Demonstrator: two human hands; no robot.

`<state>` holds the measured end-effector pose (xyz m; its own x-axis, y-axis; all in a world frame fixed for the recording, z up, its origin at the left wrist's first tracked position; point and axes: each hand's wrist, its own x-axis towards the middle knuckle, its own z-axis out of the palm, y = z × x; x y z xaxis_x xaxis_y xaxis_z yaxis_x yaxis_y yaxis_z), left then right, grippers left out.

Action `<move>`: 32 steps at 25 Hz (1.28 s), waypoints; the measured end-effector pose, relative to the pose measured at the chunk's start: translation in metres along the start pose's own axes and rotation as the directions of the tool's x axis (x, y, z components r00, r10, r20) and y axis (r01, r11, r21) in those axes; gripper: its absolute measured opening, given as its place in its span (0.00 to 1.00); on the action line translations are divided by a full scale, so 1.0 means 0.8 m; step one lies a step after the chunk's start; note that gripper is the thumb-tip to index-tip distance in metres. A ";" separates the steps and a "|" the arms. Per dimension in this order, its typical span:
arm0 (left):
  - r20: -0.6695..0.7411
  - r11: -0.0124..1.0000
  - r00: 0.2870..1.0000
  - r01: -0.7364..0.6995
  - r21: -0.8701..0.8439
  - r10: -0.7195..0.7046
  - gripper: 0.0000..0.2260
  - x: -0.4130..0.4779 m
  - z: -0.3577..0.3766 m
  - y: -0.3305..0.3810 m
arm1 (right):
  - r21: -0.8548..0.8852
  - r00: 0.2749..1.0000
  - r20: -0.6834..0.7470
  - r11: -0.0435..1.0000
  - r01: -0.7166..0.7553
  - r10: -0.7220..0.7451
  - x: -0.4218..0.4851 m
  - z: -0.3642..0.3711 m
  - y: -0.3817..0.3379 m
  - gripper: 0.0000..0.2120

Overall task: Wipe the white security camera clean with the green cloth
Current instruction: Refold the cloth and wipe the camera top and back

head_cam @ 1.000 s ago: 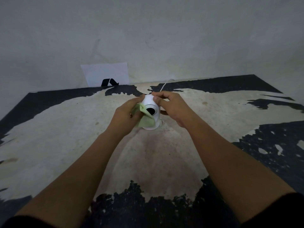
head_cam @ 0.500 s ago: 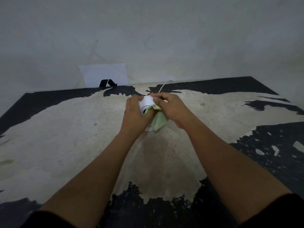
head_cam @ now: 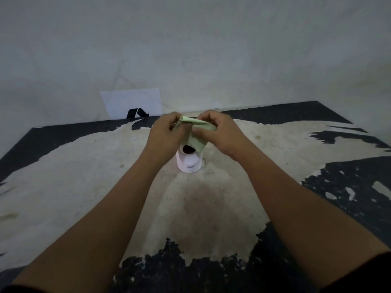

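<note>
The white security camera point(head_cam: 189, 162) stands upright on the worn table point(head_cam: 84, 176), its dark lens facing me. Above it both hands hold the pale green cloth point(head_cam: 195, 135), which hangs down over the camera's top right. My left hand point(head_cam: 167, 133) pinches the cloth's left end. My right hand point(head_cam: 218, 131) grips its right end. Neither hand touches the camera body, and the camera's top is partly hidden by the cloth.
A white sheet with a black mark point(head_cam: 132, 105) leans against the grey wall at the table's back edge. The tabletop is pale in the middle with black peeling patches point(head_cam: 349, 187) around the edges.
Both hands have lifted off the camera and raised the green cloth above it. The camera's lens and body are now uncovered below the hands.
</note>
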<state>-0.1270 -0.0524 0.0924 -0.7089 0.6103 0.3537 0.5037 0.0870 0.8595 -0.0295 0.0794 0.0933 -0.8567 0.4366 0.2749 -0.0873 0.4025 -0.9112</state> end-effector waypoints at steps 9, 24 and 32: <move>0.109 0.923 0.930 0.364 -0.125 -0.352 0.19 0.009 -0.005 -0.048 | -0.247 0.966 -0.253 0.961 -0.124 0.059 0.027 0.009 0.000 0.05; 0.131 0.908 0.929 0.366 -0.201 -0.346 0.20 0.008 0.002 -0.058 | 0.180 0.933 0.032 0.916 -0.358 0.358 -0.014 0.062 0.060 0.46; 0.125 0.923 0.940 0.338 -0.186 -0.319 0.18 0.005 0.001 -0.051 | 0.069 0.943 0.018 0.940 -0.334 0.334 0.025 0.053 0.023 0.56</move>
<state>-0.1501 -0.0530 0.0589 -0.7652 0.6437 0.0123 0.1332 0.1396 0.9812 -0.0699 0.0616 0.0693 -0.8459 0.5309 -0.0505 0.1691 0.1773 -0.9695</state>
